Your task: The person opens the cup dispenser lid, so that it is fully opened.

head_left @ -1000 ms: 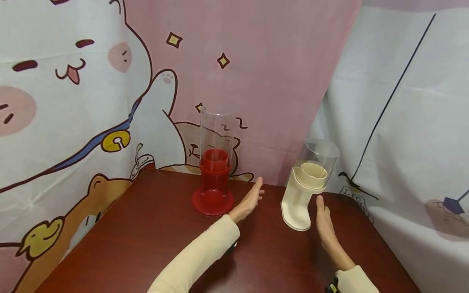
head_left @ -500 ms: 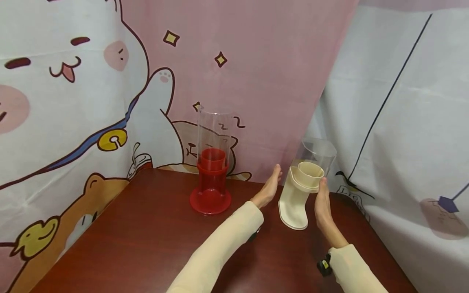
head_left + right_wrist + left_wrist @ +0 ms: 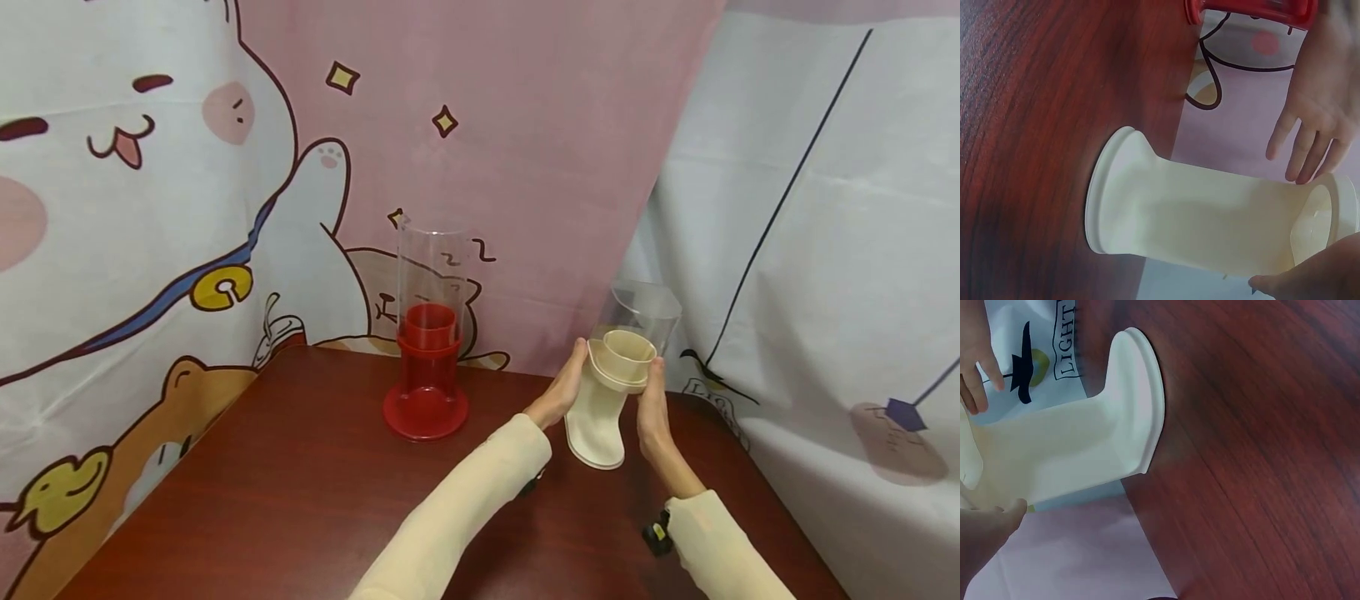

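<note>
A cream stand (image 3: 596, 421) with a curved foot and a round collar stands upright on the table, and a clear plastic tube (image 3: 660, 304) rises from its top. My left hand (image 3: 561, 393) lies along the left side of the collar with fairly straight fingers. On the other side, my right hand (image 3: 652, 417) is flat against the collar's right edge. The left thumb (image 3: 1013, 515) shows at the stand's side in the left wrist view. In the right wrist view, the right thumb (image 3: 1272, 282) lies close by the collar, and the left fingers (image 3: 1304, 147) extend toward it.
A red stand (image 3: 427, 408) with a round base and a clear tube (image 3: 431, 258) is to the left on the dark red-brown table (image 3: 300, 500). A printed cartoon cloth (image 3: 555, 167) hangs close behind the table.
My left hand has moved right from beside the red stand to the cream stand. My right hand has risen to its collar. The stand stays on the table.
</note>
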{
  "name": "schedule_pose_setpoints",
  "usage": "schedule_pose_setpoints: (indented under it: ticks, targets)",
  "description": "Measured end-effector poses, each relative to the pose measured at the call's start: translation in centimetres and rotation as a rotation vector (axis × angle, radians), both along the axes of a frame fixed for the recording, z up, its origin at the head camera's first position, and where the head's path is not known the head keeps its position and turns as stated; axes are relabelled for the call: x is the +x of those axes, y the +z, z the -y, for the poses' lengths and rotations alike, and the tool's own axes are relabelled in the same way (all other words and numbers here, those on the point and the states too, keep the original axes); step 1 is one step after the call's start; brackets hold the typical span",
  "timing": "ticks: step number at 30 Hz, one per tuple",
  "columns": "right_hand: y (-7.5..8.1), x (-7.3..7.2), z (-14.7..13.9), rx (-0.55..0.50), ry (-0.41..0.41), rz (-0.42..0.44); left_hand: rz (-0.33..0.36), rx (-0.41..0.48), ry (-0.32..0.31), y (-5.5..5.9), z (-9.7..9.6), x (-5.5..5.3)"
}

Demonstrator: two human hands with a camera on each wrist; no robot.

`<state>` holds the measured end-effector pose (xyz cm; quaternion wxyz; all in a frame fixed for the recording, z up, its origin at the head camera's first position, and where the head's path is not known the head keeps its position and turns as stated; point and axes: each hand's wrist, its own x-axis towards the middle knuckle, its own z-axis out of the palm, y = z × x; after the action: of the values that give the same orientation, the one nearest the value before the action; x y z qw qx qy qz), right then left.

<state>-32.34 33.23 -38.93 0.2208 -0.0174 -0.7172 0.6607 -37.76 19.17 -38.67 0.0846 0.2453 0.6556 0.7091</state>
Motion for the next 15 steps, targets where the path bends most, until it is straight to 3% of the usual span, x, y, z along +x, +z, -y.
schedule_pose_setpoints:
  ticks: [5,8,15]
  targets:
    - [-0.2,0.0,0.0,-0.06,0.033,0.005,-0.068,-0.057,0.014,-0.1,0.0,0.5]
    - [-0.1,0.3,-0.2,-0.069,0.055,0.032,-0.089,-0.141,0.049,0.0,-0.1,1.2]
    - [0.2,0.8,-1.1,-0.045,0.116,0.065,-0.141,-0.337,0.197,0.3,-0.6,4.3]
